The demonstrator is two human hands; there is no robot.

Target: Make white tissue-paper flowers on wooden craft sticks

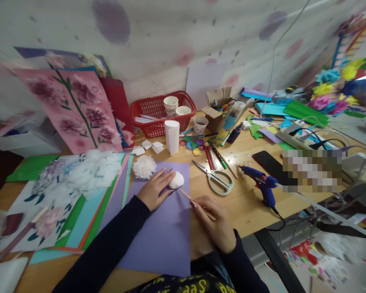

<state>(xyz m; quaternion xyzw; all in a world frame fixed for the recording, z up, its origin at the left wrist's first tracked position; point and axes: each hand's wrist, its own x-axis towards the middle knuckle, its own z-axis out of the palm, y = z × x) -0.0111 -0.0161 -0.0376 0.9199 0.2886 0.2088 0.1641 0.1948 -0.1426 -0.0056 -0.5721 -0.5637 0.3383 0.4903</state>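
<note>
A small white, rounded wad (176,180), perhaps folded tissue, rests on a sheet of purple paper (161,240). My left hand (155,188) pins the wad from its left side, fingers above and thumb below. Between the fingers of my right hand (215,219) is a thin wooden stick (185,195), its far tip touching or nearly touching the wad's lower right edge. Whether it is a brush or a pencil, I cannot tell. Just above my left hand lies a fluffy white paper flower (144,167). Scissors (216,179) with pale handles lie to the right.
Behind stand a white tissue roll (172,137), paint pots (192,143), a red basket (163,115) with paper cups and a cardboard box (215,114). A blue glue gun (262,183) and a phone (273,167) are at right. Coloured papers (91,215) and white tissue (91,173) cover the left.
</note>
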